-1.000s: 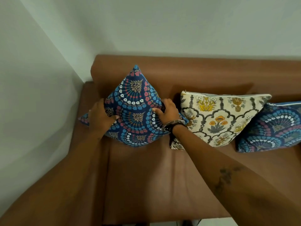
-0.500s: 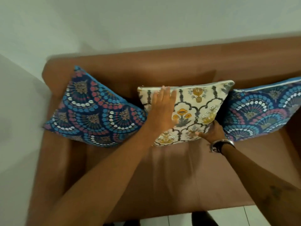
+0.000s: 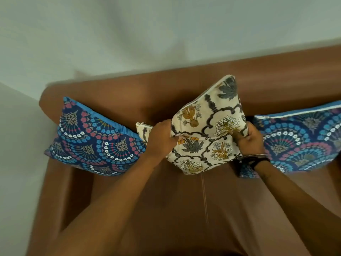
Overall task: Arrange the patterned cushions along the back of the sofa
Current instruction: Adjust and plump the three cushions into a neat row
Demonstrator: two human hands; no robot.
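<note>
A cream floral cushion point(image 3: 208, 126) stands on one corner in the middle of the brown sofa point(image 3: 175, 200), turned like a diamond against the backrest. My left hand point(image 3: 160, 137) grips its left corner and my right hand point(image 3: 249, 137), with a dark wristband, grips its right corner. A blue fan-patterned cushion point(image 3: 92, 139) leans in the left corner of the sofa. A second blue fan-patterned cushion point(image 3: 304, 139) leans against the backrest on the right, partly out of frame.
A pale wall point(image 3: 129, 34) runs behind the sofa and along its left side. The left armrest point(image 3: 55, 191) borders the seat. A seam point(image 3: 204, 198) divides the seat cushions in front of me.
The cream cushion, which lay flat against the backrest, is now gripped by both hands and turned up onto a corner. Earlier I let go of the left blue cushion.
</note>
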